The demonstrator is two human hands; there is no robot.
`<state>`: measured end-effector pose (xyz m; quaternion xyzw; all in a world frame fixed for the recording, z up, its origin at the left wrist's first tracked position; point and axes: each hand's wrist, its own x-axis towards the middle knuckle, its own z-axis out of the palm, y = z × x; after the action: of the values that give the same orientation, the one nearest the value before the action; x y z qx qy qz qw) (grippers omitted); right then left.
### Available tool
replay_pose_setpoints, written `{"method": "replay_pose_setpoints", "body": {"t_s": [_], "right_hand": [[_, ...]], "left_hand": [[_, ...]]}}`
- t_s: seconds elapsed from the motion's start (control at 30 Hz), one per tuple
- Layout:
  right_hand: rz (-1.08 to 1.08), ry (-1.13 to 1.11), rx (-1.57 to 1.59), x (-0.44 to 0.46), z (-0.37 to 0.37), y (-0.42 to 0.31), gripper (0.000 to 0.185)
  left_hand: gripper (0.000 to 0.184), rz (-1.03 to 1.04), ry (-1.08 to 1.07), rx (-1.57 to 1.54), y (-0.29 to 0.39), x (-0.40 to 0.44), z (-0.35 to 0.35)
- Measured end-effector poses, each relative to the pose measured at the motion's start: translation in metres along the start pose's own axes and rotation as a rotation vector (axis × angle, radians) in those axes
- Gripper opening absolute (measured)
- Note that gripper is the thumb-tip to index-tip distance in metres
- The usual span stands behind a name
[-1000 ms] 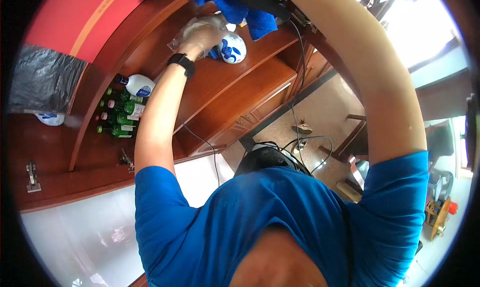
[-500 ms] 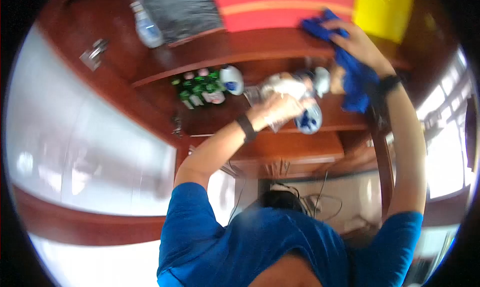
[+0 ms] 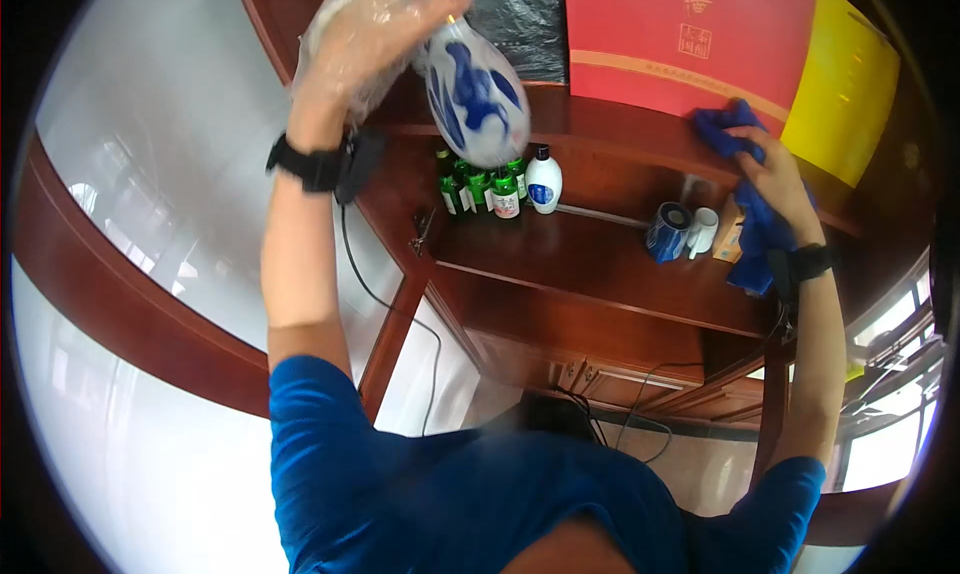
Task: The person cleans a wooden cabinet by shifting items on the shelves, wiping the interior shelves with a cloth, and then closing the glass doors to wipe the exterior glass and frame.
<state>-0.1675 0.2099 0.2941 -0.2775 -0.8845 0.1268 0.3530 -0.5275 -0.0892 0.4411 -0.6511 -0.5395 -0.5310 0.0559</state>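
Look at the left hand (image 3: 365, 39): a finger lies across the narrow neck of a blue-and-white bottle (image 3: 475, 99), the grip closed there, though crinkled clear plastic film (image 3: 380, 89) bunches around the hand and I can't make out every finger. The bottle hangs at a tilt, fat end down, in front of the upper shelf's edge. Over to the right hand (image 3: 780, 179), thumb and fingers bent together on a blue cloth (image 3: 765, 239), pinching its upper part by that same edge while the rest drapes down past it. Black bands circle both wrists. Behind the cloth stand a big red box (image 3: 690, 34) and a yellow panel (image 3: 840, 84), with black plastic (image 3: 515, 24) further left. One shelf down, green bottles (image 3: 478, 189) cluster beside a white bottle (image 3: 544, 182); well along to the right, a blue container (image 3: 667, 232), a white mug (image 3: 702, 231) and a small carton (image 3: 730, 234) sit close together.
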Motion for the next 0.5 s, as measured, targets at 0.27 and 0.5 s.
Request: {"method": "replay_pose_setpoints", "body": {"t_s": [0.27, 0.5], "right_hand": [[-0.064, 0.051, 0.026, 0.000, 0.001, -0.009, 0.035], [-0.148, 0.074, -0.125, 0.006, 0.008, 0.017, 0.037]], "left_hand": [[0.033, -0.115, 0.053, 0.569, -0.104, 0.077, -0.044], [0.040, 0.134, 0.013, 1.343, -0.219, 0.127, -0.078]]}}
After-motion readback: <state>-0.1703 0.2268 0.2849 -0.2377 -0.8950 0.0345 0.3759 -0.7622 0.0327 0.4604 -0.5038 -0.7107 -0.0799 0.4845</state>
